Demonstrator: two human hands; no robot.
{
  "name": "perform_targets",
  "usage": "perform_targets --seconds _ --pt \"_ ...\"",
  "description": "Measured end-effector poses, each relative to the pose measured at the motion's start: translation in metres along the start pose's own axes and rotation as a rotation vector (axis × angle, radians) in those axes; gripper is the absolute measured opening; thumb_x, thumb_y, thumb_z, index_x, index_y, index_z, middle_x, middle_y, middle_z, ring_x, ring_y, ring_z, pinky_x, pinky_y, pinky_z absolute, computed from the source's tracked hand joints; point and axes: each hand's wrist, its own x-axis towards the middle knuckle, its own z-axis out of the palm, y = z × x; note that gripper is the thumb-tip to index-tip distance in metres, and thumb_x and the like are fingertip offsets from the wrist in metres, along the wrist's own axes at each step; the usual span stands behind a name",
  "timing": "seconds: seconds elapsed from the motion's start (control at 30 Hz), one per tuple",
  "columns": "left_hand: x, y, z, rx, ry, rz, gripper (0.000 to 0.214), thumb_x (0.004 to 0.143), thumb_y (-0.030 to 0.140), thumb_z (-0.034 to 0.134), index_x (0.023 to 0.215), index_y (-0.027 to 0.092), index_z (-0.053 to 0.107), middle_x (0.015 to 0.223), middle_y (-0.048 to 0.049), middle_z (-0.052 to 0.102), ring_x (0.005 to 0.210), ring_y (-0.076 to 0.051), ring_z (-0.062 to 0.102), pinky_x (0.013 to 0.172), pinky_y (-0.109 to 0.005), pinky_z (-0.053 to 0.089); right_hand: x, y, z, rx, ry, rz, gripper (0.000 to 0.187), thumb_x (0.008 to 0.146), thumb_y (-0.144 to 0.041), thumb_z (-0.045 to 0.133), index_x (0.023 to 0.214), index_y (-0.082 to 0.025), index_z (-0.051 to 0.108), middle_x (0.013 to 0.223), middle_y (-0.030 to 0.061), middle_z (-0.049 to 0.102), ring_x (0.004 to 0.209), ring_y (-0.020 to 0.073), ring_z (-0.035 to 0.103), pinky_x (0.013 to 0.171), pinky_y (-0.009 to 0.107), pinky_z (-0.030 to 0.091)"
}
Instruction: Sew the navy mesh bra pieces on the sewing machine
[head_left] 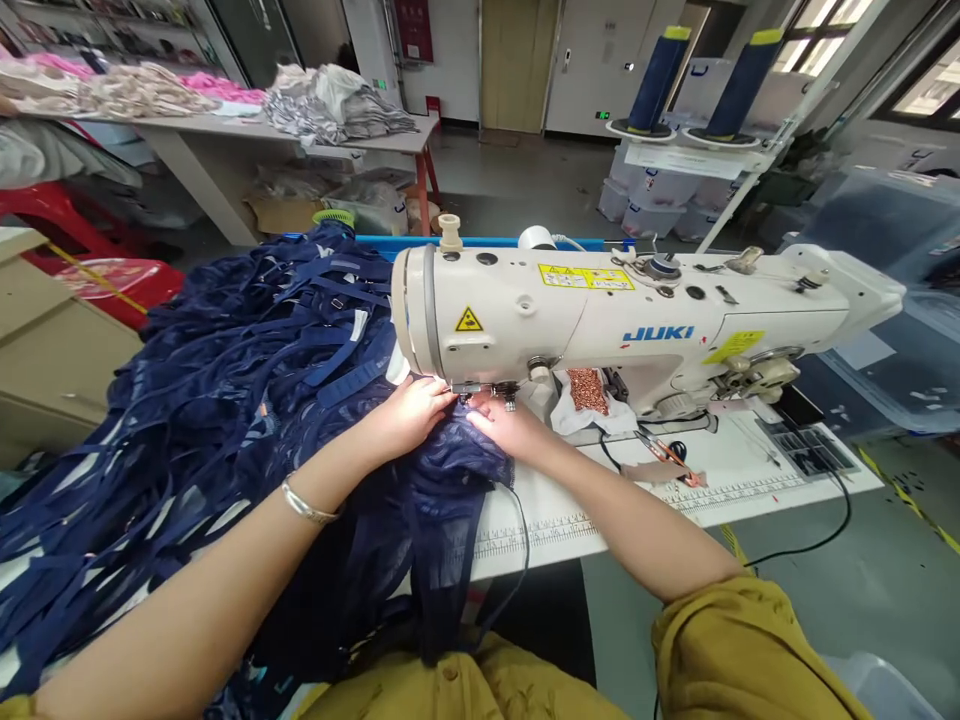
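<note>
A white JUKI sewing machine (600, 320) stands on a white table (750, 480). Dark navy mesh fabric (450, 470) lies under its needle and presser foot (480, 392). My left hand (409, 412) rests on the fabric just left of the needle, fingers pinched together on the cloth. My right hand (506, 425) presses the same fabric just right of the needle, fingers curled on it. A silver bracelet (304, 505) sits on my left wrist.
A big heap of navy straps and garments (225, 400) covers the table's left side. A small bag of copper-coloured bits (589, 390) and scissors (664, 455) lie under the machine arm. Two blue thread cones (660, 75) stand behind. Plastic bins (892, 300) sit right.
</note>
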Motion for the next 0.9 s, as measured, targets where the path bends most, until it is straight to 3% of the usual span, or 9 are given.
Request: perform_targets --seconds 0.13,0.27,0.43,0.6,0.77,0.83,0.9 --pt "0.005 -0.008 -0.003 0.09 -0.089 0.029 0.045 0.093 0.012 0.036 0.124 0.021 0.067 0.118 -0.0141 0.066 0.117 -0.027 0.056 0.101 -0.046 0.042 0.0 -0.005 -0.005 -0.04 -0.058 0.049 0.014 0.092 -0.032 0.057 0.1 -0.024 0.067 0.092 -0.0007 0.072 0.079 0.0139 0.064 0.07 0.024 0.044" --pt "-0.005 -0.013 -0.003 0.131 -0.12 0.012 0.058 0.087 0.002 0.034 0.128 0.028 0.066 0.108 -0.0132 0.066 0.11 -0.028 0.057 0.091 -0.043 0.043 0.0 -0.009 -0.005 -0.052 -0.08 0.052 0.012 0.092 -0.03 0.057 0.097 -0.025 0.066 0.09 -0.0028 0.071 0.077 0.0121 0.062 0.067 0.022 0.041" --pt "-0.012 -0.013 0.002 0.04 -0.111 0.018 0.066 0.084 -0.002 0.033 0.127 0.034 0.066 0.107 -0.0109 0.061 0.104 -0.029 0.055 0.088 -0.043 0.041 0.002 -0.005 -0.009 -0.05 -0.049 0.085 0.019 0.094 -0.037 0.053 0.1 -0.025 0.067 0.095 -0.0009 0.073 0.084 0.0151 0.065 0.071 0.024 0.044" --pt "-0.011 -0.006 0.005 -0.021 -0.115 0.016 0.061 0.087 0.003 0.032 0.12 0.038 0.07 0.11 -0.0111 0.059 0.11 -0.03 0.052 0.097 -0.051 0.038 0.007 0.001 -0.009 -0.077 -0.034 0.18 0.028 0.091 -0.05 0.056 0.101 -0.027 0.068 0.1 -0.0017 0.074 0.093 0.0177 0.067 0.082 0.027 0.048" --pt "-0.015 0.0 0.007 -0.075 -0.038 0.074 0.054 0.09 0.005 0.031 0.125 0.029 0.065 0.125 -0.0124 0.056 0.122 -0.029 0.046 0.106 -0.056 0.033 0.006 -0.006 -0.01 -0.197 0.0 0.11 0.031 0.094 -0.052 0.049 0.1 -0.027 0.068 0.099 -0.0013 0.074 0.092 0.0175 0.066 0.081 0.027 0.048" --pt "-0.014 0.002 0.004 -0.132 -0.022 0.072 0.048 0.091 0.006 0.029 0.123 0.021 0.062 0.127 -0.0132 0.056 0.12 -0.026 0.047 0.106 -0.052 0.035 0.004 -0.009 -0.009 -0.176 -0.018 0.092 0.038 0.095 -0.057 0.046 0.101 -0.027 0.067 0.097 -0.0018 0.073 0.091 0.0167 0.066 0.081 0.027 0.047" --pt "-0.013 0.001 0.0 -0.202 -0.018 0.037 0.04 0.092 0.008 0.027 0.112 0.014 0.061 0.116 -0.0135 0.059 0.109 -0.023 0.051 0.101 -0.046 0.041 0.003 -0.01 -0.005 -0.169 -0.031 0.073 0.041 0.095 -0.06 0.044 0.105 -0.027 0.066 0.1 -0.0012 0.073 0.094 0.0166 0.066 0.082 0.027 0.047"
